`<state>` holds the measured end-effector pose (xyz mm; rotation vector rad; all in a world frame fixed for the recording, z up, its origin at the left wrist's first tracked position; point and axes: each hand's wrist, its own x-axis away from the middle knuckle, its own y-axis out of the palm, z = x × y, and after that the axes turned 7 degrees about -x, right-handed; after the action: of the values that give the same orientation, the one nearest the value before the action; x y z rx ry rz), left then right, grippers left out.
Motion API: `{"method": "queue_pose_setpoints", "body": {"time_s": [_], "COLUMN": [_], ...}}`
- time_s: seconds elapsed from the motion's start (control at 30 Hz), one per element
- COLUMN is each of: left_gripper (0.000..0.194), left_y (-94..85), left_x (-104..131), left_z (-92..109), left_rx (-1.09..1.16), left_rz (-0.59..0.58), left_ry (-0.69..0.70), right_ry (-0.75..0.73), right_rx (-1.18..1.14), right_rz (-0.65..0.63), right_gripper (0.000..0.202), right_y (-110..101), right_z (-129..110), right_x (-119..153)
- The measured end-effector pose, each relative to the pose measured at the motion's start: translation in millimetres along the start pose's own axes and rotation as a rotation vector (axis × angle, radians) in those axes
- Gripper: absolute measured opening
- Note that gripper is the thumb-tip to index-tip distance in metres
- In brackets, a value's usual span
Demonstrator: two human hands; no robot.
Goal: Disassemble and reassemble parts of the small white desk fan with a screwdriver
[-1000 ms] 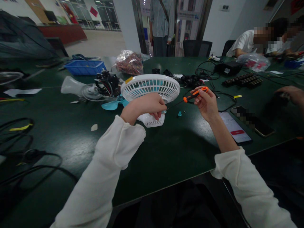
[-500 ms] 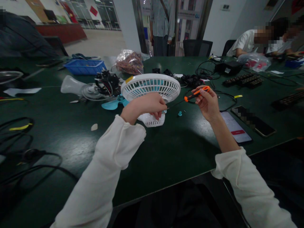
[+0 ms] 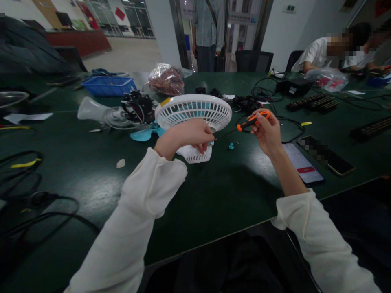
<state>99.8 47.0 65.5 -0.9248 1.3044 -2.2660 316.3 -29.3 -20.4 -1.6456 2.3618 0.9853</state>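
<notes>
A white fan (image 3: 225,110) lies on the green table with its round grille facing up and away. My left hand (image 3: 192,134) is closed around the part between the grille and the white vented housing below; its fingertips are partly hidden. In my right hand (image 3: 265,132) is an orange and black screwdriver (image 3: 252,121), pinched by the handle. Its thin shaft points left, and the tip meets the fan close to my left fingers. On the table to the right of the fan sits a small blue cap (image 3: 231,145).
Blue fan blades (image 3: 142,134) and a motor with wires (image 3: 139,106) lie left of the fan. Behind stand a blue basket (image 3: 110,86) and a bag of copper-coloured parts (image 3: 167,80). Two phones, one a lit phone (image 3: 302,165), lie at right. Cables (image 3: 45,199) sprawl at left.
Almost nothing differs. The whole view has shifted very slightly; both hands, the fan and the screwdriver keep their places relative to each other.
</notes>
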Motion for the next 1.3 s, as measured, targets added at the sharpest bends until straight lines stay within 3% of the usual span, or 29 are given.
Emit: {"method": "queue_pose_setpoints", "body": {"time_s": [0.43,0.83,1.3], "left_gripper": [0.023,0.023,0.024], "left_y": [0.6,-0.1,-1.0], "left_x": [-0.3,0.5,3.2], "left_z": [-0.4,1.3,4.9], "left_rx": [0.017,-0.002,-0.015], "left_rz": [-0.011,-0.012,-0.014], "left_ry": [-0.018,-0.013,-0.02], "right_ry": [0.019,-0.049,0.064], "right_rx": [0.008,0.071,0.001], "right_rz": [-0.001,0.049,-0.1], "right_gripper": [0.022,0.023,0.031], "right_y": [0.7,2.8,-1.8], "right_z": [-0.7,2.4,-5.7], "right_x": [-0.2,0.3,0.0]}}
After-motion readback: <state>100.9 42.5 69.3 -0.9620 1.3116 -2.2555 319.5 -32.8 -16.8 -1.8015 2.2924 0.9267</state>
